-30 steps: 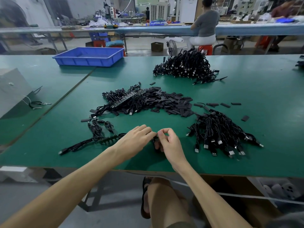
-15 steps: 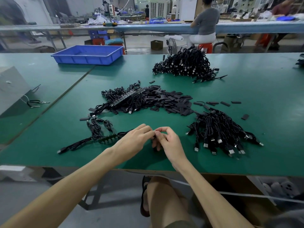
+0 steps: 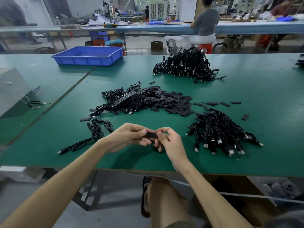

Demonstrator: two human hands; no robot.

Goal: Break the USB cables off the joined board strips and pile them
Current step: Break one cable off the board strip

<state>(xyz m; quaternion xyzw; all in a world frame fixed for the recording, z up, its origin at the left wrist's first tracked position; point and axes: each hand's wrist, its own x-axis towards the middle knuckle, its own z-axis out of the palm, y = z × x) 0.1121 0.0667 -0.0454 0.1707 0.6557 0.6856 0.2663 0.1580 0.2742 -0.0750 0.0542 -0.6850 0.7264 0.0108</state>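
Nothing legible anywhere: no lettering, label or number on the black USB cables (image 3: 218, 134) or the blue plastic tray (image 3: 85, 61) — all too small or blurred.

- The left hand (image 3: 126, 137) now sits slightly farther left and is turned, thumb on top; it covers the strip that showed just left of it before.
- The two hands, earlier low with fingertips bunched together, now appear raised off the table and a little apart.
- A flat black piece (image 3: 151, 135), unseen before, now shows between them, pinched at one end by the left hand and at the other by the right hand (image 3: 171, 142).
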